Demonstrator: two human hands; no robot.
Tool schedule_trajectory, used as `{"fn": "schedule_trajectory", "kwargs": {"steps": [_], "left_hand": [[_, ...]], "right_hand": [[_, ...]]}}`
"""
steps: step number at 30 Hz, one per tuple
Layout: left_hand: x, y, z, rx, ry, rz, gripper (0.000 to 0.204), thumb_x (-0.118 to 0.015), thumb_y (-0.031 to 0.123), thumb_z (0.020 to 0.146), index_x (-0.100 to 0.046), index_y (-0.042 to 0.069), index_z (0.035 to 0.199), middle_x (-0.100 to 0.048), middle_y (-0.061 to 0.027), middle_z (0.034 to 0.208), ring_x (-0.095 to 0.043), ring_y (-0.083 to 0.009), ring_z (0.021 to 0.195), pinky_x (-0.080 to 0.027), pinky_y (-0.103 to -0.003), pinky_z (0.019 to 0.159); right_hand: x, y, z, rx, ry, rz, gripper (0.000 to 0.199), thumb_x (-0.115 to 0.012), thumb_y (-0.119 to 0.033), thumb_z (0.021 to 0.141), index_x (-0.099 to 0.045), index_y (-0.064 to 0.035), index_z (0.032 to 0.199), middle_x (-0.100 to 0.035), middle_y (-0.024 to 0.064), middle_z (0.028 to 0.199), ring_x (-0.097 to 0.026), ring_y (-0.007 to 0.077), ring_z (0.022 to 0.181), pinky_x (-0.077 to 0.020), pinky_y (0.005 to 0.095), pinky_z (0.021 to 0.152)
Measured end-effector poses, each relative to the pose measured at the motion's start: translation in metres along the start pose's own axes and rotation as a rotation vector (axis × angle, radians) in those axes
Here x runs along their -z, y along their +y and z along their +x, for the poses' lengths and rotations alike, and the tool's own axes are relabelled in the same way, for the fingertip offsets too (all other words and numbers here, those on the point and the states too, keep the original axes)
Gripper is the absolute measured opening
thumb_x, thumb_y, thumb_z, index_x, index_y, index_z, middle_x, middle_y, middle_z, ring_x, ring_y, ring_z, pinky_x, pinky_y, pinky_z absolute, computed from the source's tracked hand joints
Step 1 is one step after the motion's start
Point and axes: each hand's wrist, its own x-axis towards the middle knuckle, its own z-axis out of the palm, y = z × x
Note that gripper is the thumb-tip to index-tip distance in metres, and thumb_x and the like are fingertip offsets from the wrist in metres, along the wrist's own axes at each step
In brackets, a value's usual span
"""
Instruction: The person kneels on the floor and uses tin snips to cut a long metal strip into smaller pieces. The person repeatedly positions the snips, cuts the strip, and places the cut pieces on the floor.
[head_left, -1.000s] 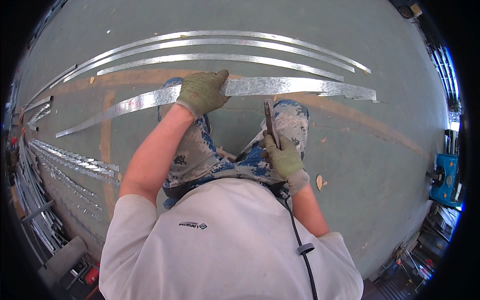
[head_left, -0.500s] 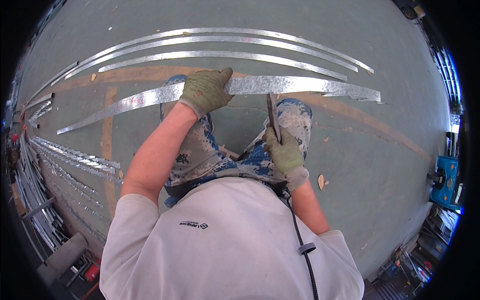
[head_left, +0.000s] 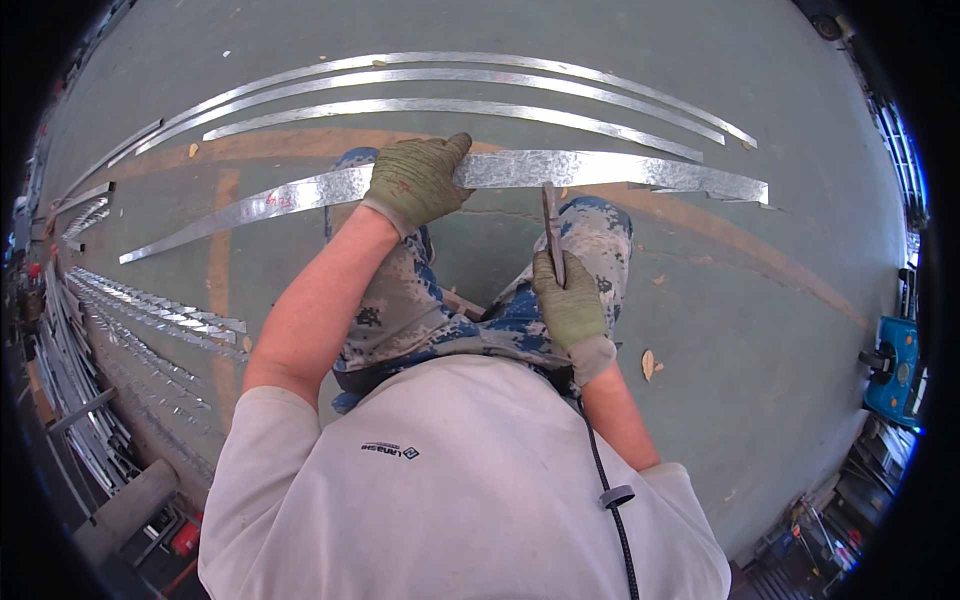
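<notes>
A long, shiny galvanized metal strip (head_left: 600,168) stretches across in front of my knees. My gloved left hand (head_left: 418,184) is closed over it left of its middle, fingers wrapped around the far edge. Notched, narrow cuts show along the strip's near edge toward its right end. In my gloved right hand (head_left: 572,305) is a long, dark metal hand tool that looks like tin snips (head_left: 553,225), pointing away from me. Its tip meets the strip's near edge; whether its jaws are open is too small to tell.
Beyond the strip, several long metal strips (head_left: 440,75) lie on the green floor (head_left: 740,330). Toothed metal pieces (head_left: 165,305) and a stack of metal lengths (head_left: 75,380) lie at the left. A blue machine (head_left: 893,370) stands at the far right.
The whole scene has shifted slightly to the right in the picture. Both hands keep their hold, and the tool's tip stays at the strip's near edge.
</notes>
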Motion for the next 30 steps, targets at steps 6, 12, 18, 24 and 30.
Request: {"fn": "schedule_trajectory", "kwargs": {"steps": [6, 12, 18, 24, 30], "left_hand": [[0.005, 0.006, -0.002, 0.014, 0.035, -0.028, 0.047, -0.073, 0.033, 0.089, -0.068, 0.014, 0.132, -0.077, -0.0130, 0.105, -0.074, -0.0329, 0.100, -0.058, -0.046, 0.085], [-0.010, -0.002, -0.003, -0.033, 0.190, -0.054, 0.040, -0.072, 0.028, 0.090, -0.072, 0.011, 0.126, -0.078, -0.0132, 0.099, -0.075, -0.0328, 0.091, -0.059, -0.045, 0.081], [-0.005, 0.000, -0.004, -0.025, 0.180, -0.101, 0.046, -0.078, 0.029, 0.083, -0.073, 0.011, 0.125, -0.078, -0.0143, 0.100, -0.076, -0.0320, 0.091, -0.060, -0.043, 0.080], [-0.008, -0.001, -0.006, -0.040, 0.180, -0.049, 0.042, -0.073, 0.025, 0.087, -0.072, 0.011, 0.127, -0.078, -0.0148, 0.101, -0.075, -0.0338, 0.092, -0.059, -0.046, 0.080], [-0.008, 0.002, -0.004, -0.023, 0.163, -0.031, 0.036, -0.068, 0.021, 0.091, -0.072, 0.011, 0.126, -0.077, -0.0160, 0.105, -0.074, -0.0346, 0.097, -0.058, -0.047, 0.083]], "right_hand": [[-0.002, 0.003, 0.002, -0.099, -0.111, 0.376, 0.032, -0.066, -0.033, 0.103, -0.070, -0.0011, 0.109, -0.066, 0.0084, 0.079, -0.056, 0.0175, 0.064, -0.0458, 0.0341, 0.061], [0.018, -0.023, -0.009, -0.245, -0.312, 0.675, 0.024, -0.067, -0.027, 0.104, -0.069, -0.0038, 0.110, -0.058, 0.0001, 0.073, -0.049, 0.0073, 0.051, -0.0353, 0.0248, 0.042], [0.015, -0.012, -0.013, -0.239, -0.629, 1.230, 0.029, -0.062, -0.026, 0.106, -0.066, -0.0015, 0.120, -0.061, 0.0036, 0.080, -0.055, 0.0130, 0.059, -0.0432, 0.0304, 0.047], [0.006, 0.003, -0.008, -0.218, -0.812, 1.498, 0.032, -0.059, -0.028, 0.108, -0.066, -0.0002, 0.122, -0.068, 0.0052, 0.084, -0.060, 0.0150, 0.063, -0.0474, 0.0297, 0.049], [0.014, -0.008, -0.011, -0.127, -0.670, 1.152, 0.041, -0.055, -0.035, 0.111, -0.063, -0.0007, 0.131, -0.070, 0.0059, 0.091, -0.063, 0.0148, 0.066, -0.0505, 0.0321, 0.050]]}}
